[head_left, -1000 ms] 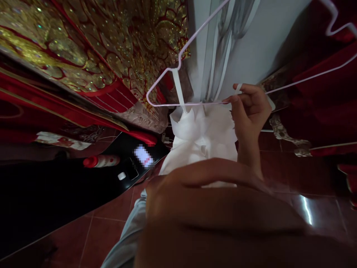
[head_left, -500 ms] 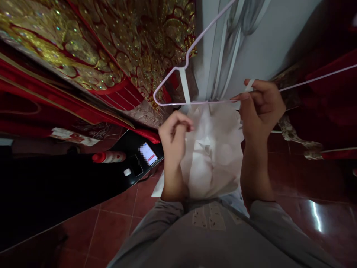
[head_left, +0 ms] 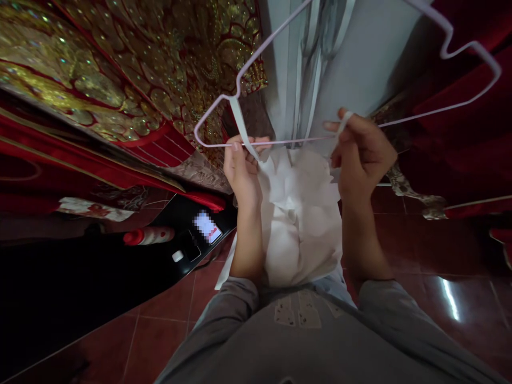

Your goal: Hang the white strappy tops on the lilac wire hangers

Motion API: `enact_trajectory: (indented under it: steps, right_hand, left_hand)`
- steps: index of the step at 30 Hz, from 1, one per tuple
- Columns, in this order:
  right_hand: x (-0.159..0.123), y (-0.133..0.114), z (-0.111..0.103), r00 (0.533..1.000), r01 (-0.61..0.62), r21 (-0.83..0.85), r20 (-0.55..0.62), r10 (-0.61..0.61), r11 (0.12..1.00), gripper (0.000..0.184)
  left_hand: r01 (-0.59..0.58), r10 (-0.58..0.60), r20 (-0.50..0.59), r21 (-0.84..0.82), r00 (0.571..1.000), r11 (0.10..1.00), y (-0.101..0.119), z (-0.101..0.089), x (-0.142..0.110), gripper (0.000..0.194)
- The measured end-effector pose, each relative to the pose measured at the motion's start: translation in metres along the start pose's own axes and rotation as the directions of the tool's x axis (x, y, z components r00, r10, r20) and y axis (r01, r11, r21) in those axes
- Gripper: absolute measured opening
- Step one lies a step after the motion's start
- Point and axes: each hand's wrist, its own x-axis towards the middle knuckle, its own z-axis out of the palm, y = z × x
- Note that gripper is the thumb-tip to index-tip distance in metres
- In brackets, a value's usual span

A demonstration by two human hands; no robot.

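A pale pink clothes hanger (head_left: pixel 288 142) spans the view in front of me. My left hand (head_left: pixel 245 173) is closed on its bottom bar near the left corner, thumb in front and fingers behind. A white strap (head_left: pixel 240 118) loops over the hanger's left notch and runs down past these fingers to a white cloth garment (head_left: pixel 298 213). Another white strap loop (head_left: pixel 344 122) is hooked on a raised finger of my right hand (head_left: pixel 364 160), whose other fingers are curled at the bar. The garment hangs below the bar, between my forearms.
Gold-sequined red garments (head_left: pixel 168 69) hang at the left, dark red clothing (head_left: pixel 460 144) at the right. On a black table (head_left: pixel 100 277) lie a lit phone (head_left: pixel 208 226), a dark phone (head_left: pixel 190 246), a small white case (head_left: pixel 177 256) and a red-capped bottle (head_left: pixel 150 236). A pale wall stands ahead.
My left hand has risen from below the bar and taken hold of it by the strap. The hanger has shifted left, bringing its right shoulder into view. My right hand keeps its strap loop.
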Motion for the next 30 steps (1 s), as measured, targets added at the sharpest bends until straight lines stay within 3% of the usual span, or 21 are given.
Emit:
enact_trajectory:
  steps: [2, 4, 6, 7, 9, 11, 16, 21, 25, 30]
  right_hand:
    - [0.008, 0.014, -0.012, 0.967, 0.143, 0.014, -0.216, -0.137, 0.990, 0.024]
    - [0.022, 0.028, -0.030, 0.842, 0.327, -0.001, -0.453, -0.292, 0.945, 0.021]
    - [0.037, 0.038, -0.050, 0.721, 0.431, -0.030, -0.589, -0.364, 0.902, 0.025]
    - [0.044, 0.040, -0.061, 0.717, 0.428, -0.035, -0.596, -0.362, 0.903, 0.027]
    - [0.056, 0.041, -0.079, 0.743, 0.398, -0.036, -0.574, -0.345, 0.917, 0.033]
    - [0.064, 0.038, -0.091, 0.799, 0.376, -0.018, -0.500, -0.334, 0.926, 0.034]
    - [0.078, 0.010, -0.088, 0.958, 0.235, 0.011, -0.170, -0.230, 0.972, 0.019]
    - [0.086, -0.022, -0.074, 0.972, 0.235, -0.188, 0.056, -0.229, 0.953, 0.023]
    - [0.089, -0.028, -0.070, 0.980, 0.198, -0.304, 0.043, -0.194, 0.932, 0.024]
    - [0.093, -0.032, -0.067, 0.963, 0.266, -0.234, 0.021, -0.269, 0.935, 0.035]
  left_hand:
    - [-0.017, 0.018, -0.050, 0.011, 0.999, 1.000, -0.001, 0.000, 0.005, 0.048]
    - [-0.054, 0.052, -0.047, -0.040, 0.998, 0.998, -0.003, -0.002, 0.011, 0.047]
    - [-0.082, 0.081, -0.017, -0.109, 0.997, 0.991, -0.004, -0.003, 0.015, 0.046]
    - [-0.090, 0.090, -0.004, -0.134, 0.996, 0.987, -0.004, -0.004, 0.017, 0.045]
    - [-0.095, 0.096, 0.005, -0.149, 0.995, 0.984, -0.001, -0.007, 0.019, 0.044]
    - [-0.087, 0.089, 0.016, -0.123, 0.996, 0.989, 0.002, -0.010, 0.021, 0.045]
    - [-0.041, 0.042, 0.038, -0.038, 0.998, 0.998, 0.002, -0.017, 0.023, 0.047]
    - [-0.016, 0.015, -0.013, -0.025, 1.000, 1.000, -0.001, -0.013, 0.022, 0.049]
    - [0.013, -0.014, -0.044, -0.006, 0.999, 1.000, 0.000, -0.010, 0.021, 0.045]
    - [-0.011, 0.011, -0.022, -0.002, 1.000, 1.000, -0.002, -0.011, 0.019, 0.044]
